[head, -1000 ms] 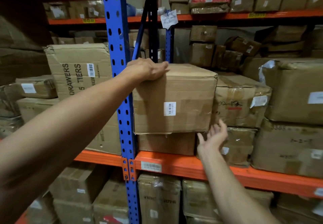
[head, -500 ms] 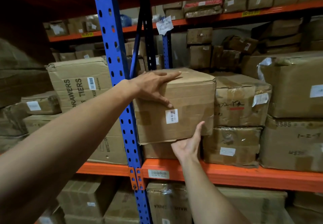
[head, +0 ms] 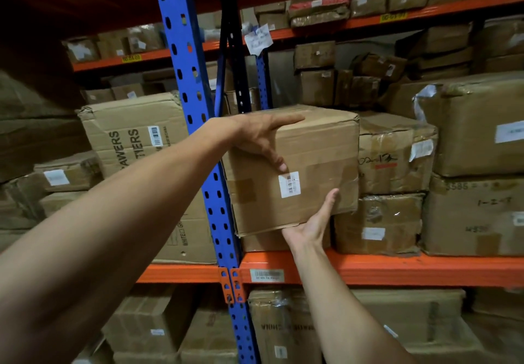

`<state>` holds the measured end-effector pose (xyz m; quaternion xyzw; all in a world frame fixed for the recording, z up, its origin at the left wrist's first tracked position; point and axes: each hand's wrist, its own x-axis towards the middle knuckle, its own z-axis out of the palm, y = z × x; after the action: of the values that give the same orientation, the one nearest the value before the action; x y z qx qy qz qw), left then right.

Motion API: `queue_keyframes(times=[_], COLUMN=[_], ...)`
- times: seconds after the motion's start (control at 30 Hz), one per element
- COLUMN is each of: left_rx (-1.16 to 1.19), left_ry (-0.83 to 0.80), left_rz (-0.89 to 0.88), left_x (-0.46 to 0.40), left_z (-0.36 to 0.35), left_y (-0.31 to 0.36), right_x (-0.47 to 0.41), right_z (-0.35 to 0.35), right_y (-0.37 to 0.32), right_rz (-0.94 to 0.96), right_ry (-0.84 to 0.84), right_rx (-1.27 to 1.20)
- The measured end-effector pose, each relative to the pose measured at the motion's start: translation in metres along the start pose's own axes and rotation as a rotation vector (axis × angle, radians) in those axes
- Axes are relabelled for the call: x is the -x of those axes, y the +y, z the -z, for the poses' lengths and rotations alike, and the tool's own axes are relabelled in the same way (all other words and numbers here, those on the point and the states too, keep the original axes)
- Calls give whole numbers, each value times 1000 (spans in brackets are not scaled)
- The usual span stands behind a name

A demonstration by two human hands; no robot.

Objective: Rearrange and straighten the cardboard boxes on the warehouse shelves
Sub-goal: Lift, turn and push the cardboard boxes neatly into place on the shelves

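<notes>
On the orange shelf beam (head: 397,270), right of the blue perforated upright (head: 195,125): one plain cardboard box (head: 312,159), creased, taped, with a white barcode label (head: 289,184). Compared with half a second earlier, its front bottom edge is seen raised higher off the lower box (head: 266,241). The left hand (head: 255,136) is spread over its top corner, thumb on the front face; the right hand (head: 312,226) is held flat beneath its bottom edge, thumb up the front. Film-wrapped cartons (head: 394,153) are stacked alongside.
</notes>
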<state>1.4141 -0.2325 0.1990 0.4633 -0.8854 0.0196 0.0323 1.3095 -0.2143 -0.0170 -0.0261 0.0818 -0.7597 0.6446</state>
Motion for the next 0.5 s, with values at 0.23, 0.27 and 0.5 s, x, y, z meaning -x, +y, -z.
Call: queue_keyframes(times=[0.23, 0.27, 0.5], left_rx=[220, 234, 260], left_ry=[118, 147, 269], left_rz=[-36, -45, 16], left_x=[54, 61, 87], left_z=[23, 26, 55], left_y=[4, 4, 15], right_x=[42, 47, 86], right_z=[-28, -32, -68], right_y=[-26, -29, -30], right_rz=[-34, -33, -25], right_ry=[-119, -133, -137], right_rx=[94, 108, 165])
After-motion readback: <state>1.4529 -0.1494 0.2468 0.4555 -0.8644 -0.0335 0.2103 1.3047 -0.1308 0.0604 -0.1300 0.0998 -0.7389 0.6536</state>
